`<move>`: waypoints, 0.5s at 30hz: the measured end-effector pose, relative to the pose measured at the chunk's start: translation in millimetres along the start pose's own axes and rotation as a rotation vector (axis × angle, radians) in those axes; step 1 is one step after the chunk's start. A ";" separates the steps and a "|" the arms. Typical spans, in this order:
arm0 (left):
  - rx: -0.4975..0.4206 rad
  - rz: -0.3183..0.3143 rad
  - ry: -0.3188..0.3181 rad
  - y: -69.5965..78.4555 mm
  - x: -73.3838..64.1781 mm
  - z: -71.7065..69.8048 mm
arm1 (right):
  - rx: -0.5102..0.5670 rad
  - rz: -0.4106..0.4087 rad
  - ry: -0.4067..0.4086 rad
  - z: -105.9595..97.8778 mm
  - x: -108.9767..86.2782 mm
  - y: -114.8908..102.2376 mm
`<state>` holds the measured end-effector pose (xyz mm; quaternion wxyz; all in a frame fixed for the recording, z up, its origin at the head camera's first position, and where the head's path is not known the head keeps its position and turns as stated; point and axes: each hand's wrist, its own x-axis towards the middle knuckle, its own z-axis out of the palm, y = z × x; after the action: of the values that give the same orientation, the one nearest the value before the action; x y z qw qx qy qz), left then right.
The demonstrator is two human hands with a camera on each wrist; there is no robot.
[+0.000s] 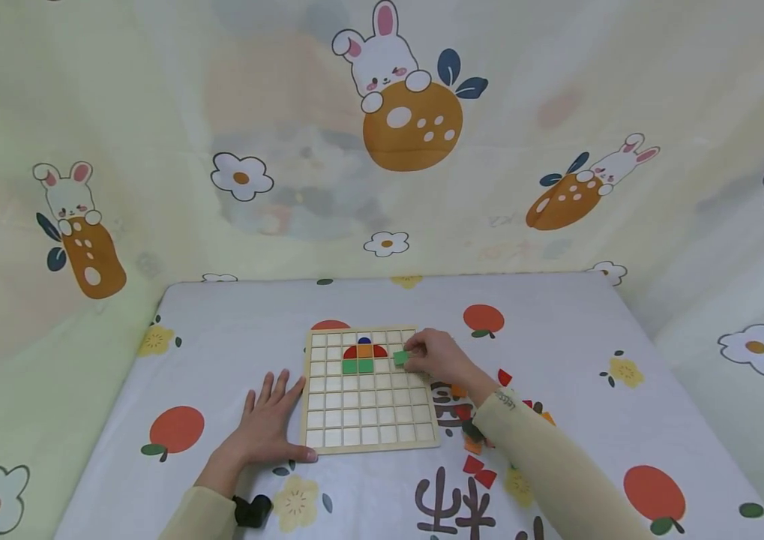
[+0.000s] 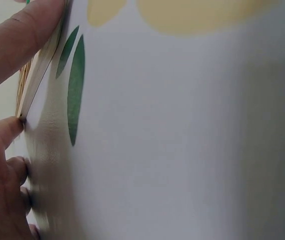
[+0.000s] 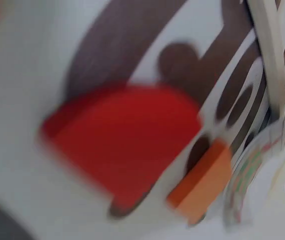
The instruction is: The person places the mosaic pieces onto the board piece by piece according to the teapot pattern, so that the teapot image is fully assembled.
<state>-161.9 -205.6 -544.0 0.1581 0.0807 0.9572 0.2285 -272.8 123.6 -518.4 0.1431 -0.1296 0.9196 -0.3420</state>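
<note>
A square wooden grid board [image 1: 371, 450] lies on the tablecloth. Near its upper middle sit a dark blue half-round piece [image 1: 364, 341], an orange square [image 1: 364, 351], red quarter-round pieces [image 1: 380, 352] on either side of the orange one, and two green squares [image 1: 350, 367] below. Over the upper right cells, my right hand [image 1: 442, 360] pinches another green square tile [image 1: 400, 358]. My left hand [image 1: 263, 427] rests with spread fingers along the board's left side, its thumb at the lower left corner. The left wrist view shows the thumb [image 2: 17, 40] against the board's edge [image 2: 40, 75].
Loose red and orange pieces, such as a red one [image 1: 473, 465], lie scattered right of the board, partly hidden by the right forearm. Close up, the right wrist view has a rounded red piece [image 3: 132, 140] and an orange piece [image 3: 207, 180]. A patterned curtain [image 1: 307, 240] stands behind the table.
</note>
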 end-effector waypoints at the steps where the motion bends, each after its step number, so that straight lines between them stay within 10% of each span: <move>1: -0.004 0.001 0.002 0.4 0.3 0.2 | -0.007 -0.007 -0.004 1.6 0.9 -2.4; 15: -0.006 0.000 0.004 -0.2 0.9 0.0 | -0.051 0.003 -0.027 14.9 8.5 -20.4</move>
<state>-162.8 -205.5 -544.3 0.1565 0.0798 0.9568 0.2316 -272.6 97.0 -517.1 0.1524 -0.1365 0.9263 -0.3164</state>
